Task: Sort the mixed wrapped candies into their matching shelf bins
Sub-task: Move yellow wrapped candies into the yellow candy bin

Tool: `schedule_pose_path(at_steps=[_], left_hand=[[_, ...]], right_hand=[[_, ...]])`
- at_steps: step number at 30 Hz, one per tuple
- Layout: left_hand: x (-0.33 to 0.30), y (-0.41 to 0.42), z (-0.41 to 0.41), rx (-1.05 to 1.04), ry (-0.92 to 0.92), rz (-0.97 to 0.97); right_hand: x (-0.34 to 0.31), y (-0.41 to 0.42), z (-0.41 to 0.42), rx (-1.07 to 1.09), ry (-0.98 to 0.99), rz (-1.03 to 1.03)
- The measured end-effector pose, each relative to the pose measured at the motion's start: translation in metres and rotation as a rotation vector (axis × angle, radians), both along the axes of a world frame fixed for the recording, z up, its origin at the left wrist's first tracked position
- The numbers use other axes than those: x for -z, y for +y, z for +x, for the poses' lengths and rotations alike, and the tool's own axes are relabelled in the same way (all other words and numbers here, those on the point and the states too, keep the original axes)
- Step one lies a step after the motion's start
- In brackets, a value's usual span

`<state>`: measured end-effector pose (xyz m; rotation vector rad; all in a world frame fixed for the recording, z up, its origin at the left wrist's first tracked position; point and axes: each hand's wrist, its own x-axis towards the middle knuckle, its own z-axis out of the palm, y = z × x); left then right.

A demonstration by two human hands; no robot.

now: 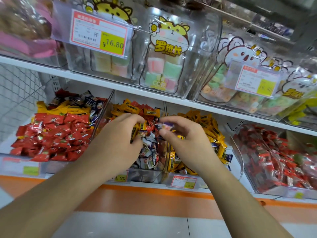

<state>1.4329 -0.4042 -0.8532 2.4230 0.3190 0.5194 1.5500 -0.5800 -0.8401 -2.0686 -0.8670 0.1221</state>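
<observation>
— What are your hands doing?

— My right hand (181, 134), just right of the frame's middle, pinches a small candy (165, 125) in a purple and white wrapper between thumb and fingertips, held above the middle bin (145, 176).

— And the other one?

— My left hand (118, 134) is at the centre, over the same bin, fingers curled down into the loose sweets. I can't tell whether they have closed on one.

— What's in that bin?

— A mix: yellow wrappers (137, 108) at the back, red ones among them, and a heap of small dark blue and white ones (147, 155) toward the front.

— Around it?

— At the left of the frame, a bin of red candies (51, 134) with yellow and dark ones behind. To the right, a yellow pile (214, 133), then a clear bin of red sweets (274, 157) at the far right. On the shelf above, clear tubs hold pastel marshmallows (163, 71) and ring gummies (217, 86), with a price tag (99, 33) at the upper left reading 16.80.
</observation>
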Motion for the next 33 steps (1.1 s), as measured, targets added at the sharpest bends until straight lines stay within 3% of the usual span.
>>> schedule_pose_path(at_steps=[5,9,16,23,26,33], left_hand=[[0.005,-0.001,-0.003,0.086,0.014,0.027],[0.014,-0.011,0.001,0.233,0.046,0.067],[0.032,-0.036,0.014,0.392,0.117,0.109],[0.037,-0.037,0.021,0.386,0.119,0.122],[0.037,-0.037,0.021,0.391,0.124,0.120],[0.033,-0.038,0.019,0.384,0.154,0.113]], right_hand=[[0.001,-0.011,0.013,0.057,-0.024,-0.016],[0.018,-0.042,0.035,0.205,-0.135,-0.223],[0.049,-0.043,0.042,-0.013,-0.242,-0.652],[0.054,-0.038,0.049,-0.054,-0.466,-0.838],[0.055,-0.038,0.052,-0.045,-0.464,-0.847],[0.055,-0.044,0.049,0.034,-0.356,-0.634]])
